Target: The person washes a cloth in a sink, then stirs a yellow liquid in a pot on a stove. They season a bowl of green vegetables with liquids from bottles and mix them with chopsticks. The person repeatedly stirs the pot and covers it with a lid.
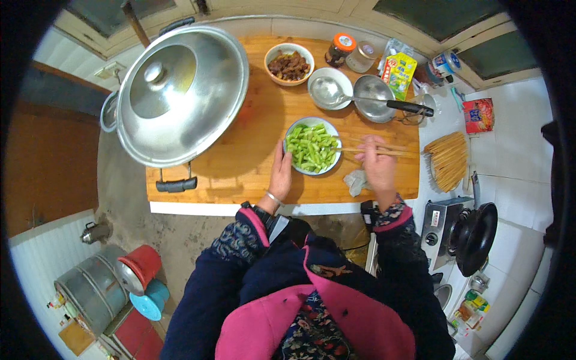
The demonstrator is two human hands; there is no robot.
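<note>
A white bowl with a blue rim [302, 170] stands on the wooden board, filled with chopped green vegetable pieces [312, 146]. My left hand [281, 174] grips its left side, thumb near the rim and fingers along the outer wall. In my right hand [379, 168] is a pair of wooden chopsticks [393, 152], somewhat blurred. Their left ends reach the bowl's right rim, by the green pieces. Below the chopsticks, close to my right wrist, a crumpled pale cloth or tissue [357, 182] lies on the board.
A large lidded metal wok [216, 108] covers the board's left [252, 189]. Behind are a bowl of browned meat [288, 67], a ladle [326, 90] across a white bowl, a metal strainer or scoop [374, 99] and jars [340, 49]. Rightward are bundled sticks [446, 159] and a stove [443, 225] with a black pan [477, 238].
</note>
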